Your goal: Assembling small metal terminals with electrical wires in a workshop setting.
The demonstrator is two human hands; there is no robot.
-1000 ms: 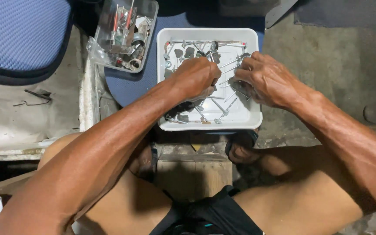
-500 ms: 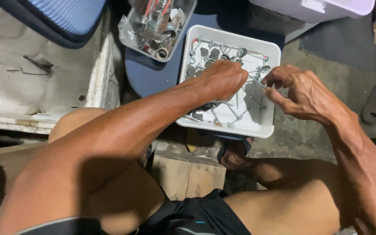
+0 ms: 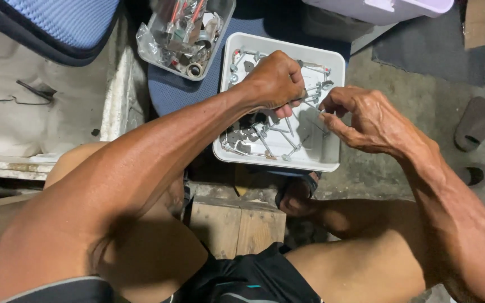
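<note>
A white rectangular tray (image 3: 279,161) holds several long metal bolts (image 3: 265,140) with nuts and small plates. Over the tray my left hand (image 3: 273,81) is closed around a metal bolt whose threaded end sticks out to the right. My right hand (image 3: 363,120) hovers just right of it, thumb and fingers pinched at the tip of that same bolt (image 3: 312,101). What sits between the right fingertips is too small to make out.
A clear plastic tub (image 3: 183,36) of mixed metal hardware stands left of the tray on a blue seat. A blue cushion (image 3: 46,25) lies at top left, a pale lidded box (image 3: 383,8) at top right. Sandals (image 3: 472,126) rest on the concrete floor. A wooden block (image 3: 237,224) sits between my legs.
The view has shifted, so the tray now sits slightly further right. My left hand stays over the tray; my right hand has drawn in close to the bolt's end.
</note>
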